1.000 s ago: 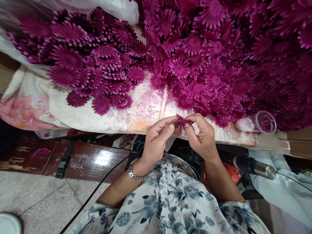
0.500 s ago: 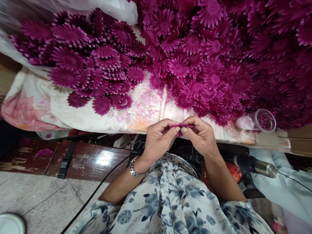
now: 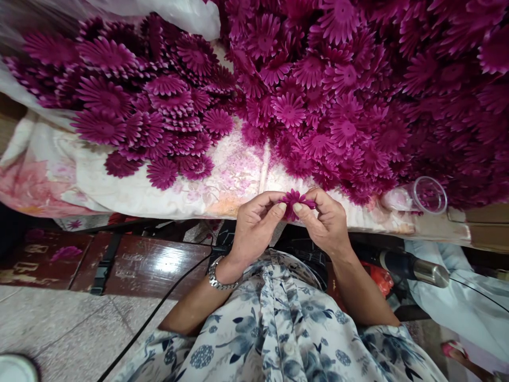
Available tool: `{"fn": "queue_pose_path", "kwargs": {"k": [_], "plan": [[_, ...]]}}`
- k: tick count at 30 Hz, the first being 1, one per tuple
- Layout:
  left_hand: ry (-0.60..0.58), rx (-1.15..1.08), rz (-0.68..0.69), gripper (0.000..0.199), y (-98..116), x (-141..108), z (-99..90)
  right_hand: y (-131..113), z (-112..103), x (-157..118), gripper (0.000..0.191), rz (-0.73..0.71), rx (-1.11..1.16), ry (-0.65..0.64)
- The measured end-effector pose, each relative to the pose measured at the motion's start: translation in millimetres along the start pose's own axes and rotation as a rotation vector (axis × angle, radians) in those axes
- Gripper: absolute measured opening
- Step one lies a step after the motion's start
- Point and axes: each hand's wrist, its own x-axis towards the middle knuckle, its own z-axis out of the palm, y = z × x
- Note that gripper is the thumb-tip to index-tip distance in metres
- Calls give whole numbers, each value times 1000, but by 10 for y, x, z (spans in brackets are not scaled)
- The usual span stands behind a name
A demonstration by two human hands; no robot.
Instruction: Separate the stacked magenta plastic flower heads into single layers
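Between my two hands is a small magenta artificial flower piece, its petals spread and facing up, just above the table's front edge. My left hand pinches its left side between thumb and forefinger. On the right side, my right hand grips the petals the same way, the thumb lying near the middle. Beyond my hands lies a big heap of loose magenta flower pieces. Stacked magenta flower pieces lie in a second pile at the left.
A floral cloth covers the table. A clear plastic cup lies on its side at the right edge. Clear plastic sheeting rests at the back left. Below are a brown bench, a black cable and a metal-ended dark cylinder.
The flower piece has tilted from nearly edge-on to showing its spread petals. My thumbs have moved slightly apart. The view has shifted a little, and a pinkish object shows more at the lower right.
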Motion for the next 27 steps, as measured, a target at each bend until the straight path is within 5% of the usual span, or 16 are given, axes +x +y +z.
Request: {"fn": "queue_pose_path", "kwargs": {"k": [10, 16, 21, 27], "plan": [[107, 372, 263, 13, 120, -90, -41, 14, 45, 31, 20, -257, -201, 104], [-68, 30, -30, 21, 76, -51, 4, 24, 149, 30, 5, -521, -498, 136], [90, -324, -216, 18, 66, 33, -18, -41, 121, 9, 18, -430, -302, -13], [59, -346, -200, 11, 67, 4, 24, -8, 94, 92, 8, -334, -182, 87]]}}
